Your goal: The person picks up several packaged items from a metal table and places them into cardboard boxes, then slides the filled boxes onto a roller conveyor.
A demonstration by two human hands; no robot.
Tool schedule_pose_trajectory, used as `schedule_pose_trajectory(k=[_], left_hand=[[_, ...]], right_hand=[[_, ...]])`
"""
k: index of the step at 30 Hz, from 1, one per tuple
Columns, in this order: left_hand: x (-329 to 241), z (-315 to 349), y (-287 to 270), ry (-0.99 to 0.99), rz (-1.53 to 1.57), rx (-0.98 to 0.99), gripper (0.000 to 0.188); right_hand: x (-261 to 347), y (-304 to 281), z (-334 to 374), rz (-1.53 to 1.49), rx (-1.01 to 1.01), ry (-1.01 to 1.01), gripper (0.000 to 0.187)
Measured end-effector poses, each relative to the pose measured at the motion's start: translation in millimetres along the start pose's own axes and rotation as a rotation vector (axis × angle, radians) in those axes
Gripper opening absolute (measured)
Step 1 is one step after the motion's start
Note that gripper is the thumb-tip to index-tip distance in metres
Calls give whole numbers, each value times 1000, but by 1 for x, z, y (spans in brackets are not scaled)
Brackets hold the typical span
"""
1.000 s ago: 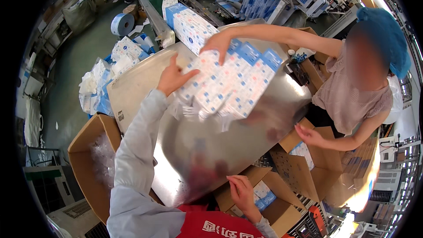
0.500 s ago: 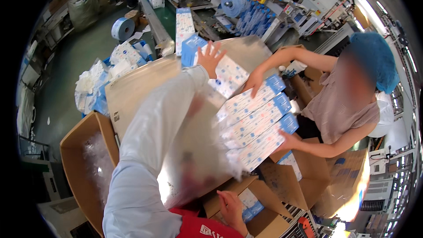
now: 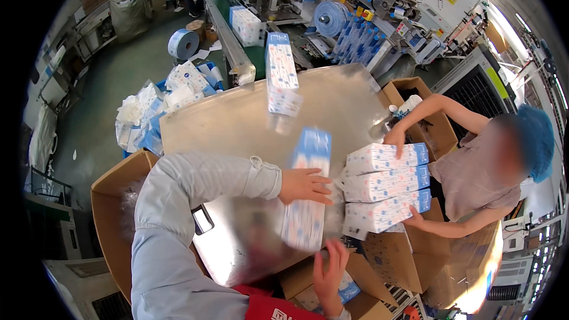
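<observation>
My left hand (image 3: 305,186) lies across the middle of a long white pack (image 3: 304,225) with a dotted print and a blue end, its fingers stretched out over the top. The pack is smeared by motion on the metal table (image 3: 219,118). Close to the pack's near end, my right hand (image 3: 331,275) is raised with fingers apart, holding nothing. It is above an open carton (image 3: 361,269) with similar packs inside. Right of my pack, a co-worker's two hands hold a row of three such packs (image 3: 385,181) from its far and near sides.
Another pack (image 3: 281,71) stretches from the conveyor (image 3: 228,9) onto the table's far edge, with more behind. Open cartons (image 3: 415,255) stand at the near right; a carton with clear plastic (image 3: 112,213) stands left. A phone (image 3: 203,220) lies near my left arm.
My left hand has come back from the table's far side toward me, with a pack beneath it. My right hand has risen slightly. The co-worker's three packs have moved right and turned.
</observation>
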State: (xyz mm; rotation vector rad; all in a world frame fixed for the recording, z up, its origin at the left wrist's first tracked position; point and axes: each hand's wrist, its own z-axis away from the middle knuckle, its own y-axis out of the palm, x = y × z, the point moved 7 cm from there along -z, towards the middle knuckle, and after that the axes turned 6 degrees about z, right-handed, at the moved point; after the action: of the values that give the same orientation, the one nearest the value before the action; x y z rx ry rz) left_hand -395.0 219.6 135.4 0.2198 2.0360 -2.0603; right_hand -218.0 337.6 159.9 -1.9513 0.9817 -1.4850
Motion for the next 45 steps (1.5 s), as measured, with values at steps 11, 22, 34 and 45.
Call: schedule_pose_trajectory(k=[11, 22, 34, 45], left_hand=[[220, 56, -33, -1202, 21, -544, 52], [48, 40, -29, -666, 390, -544, 56], [286, 28, -46, -1442, 251, -594, 65], [276, 84, -39, -1731, 33, -508, 59]], right_hand=[[18, 77, -34, 566, 215, -142, 58], [-29, 58, -92, 447, 138, 13, 83], [-41, 71, -126, 542, 128, 84, 88], [-43, 77, -134, 490, -5, -58, 86]])
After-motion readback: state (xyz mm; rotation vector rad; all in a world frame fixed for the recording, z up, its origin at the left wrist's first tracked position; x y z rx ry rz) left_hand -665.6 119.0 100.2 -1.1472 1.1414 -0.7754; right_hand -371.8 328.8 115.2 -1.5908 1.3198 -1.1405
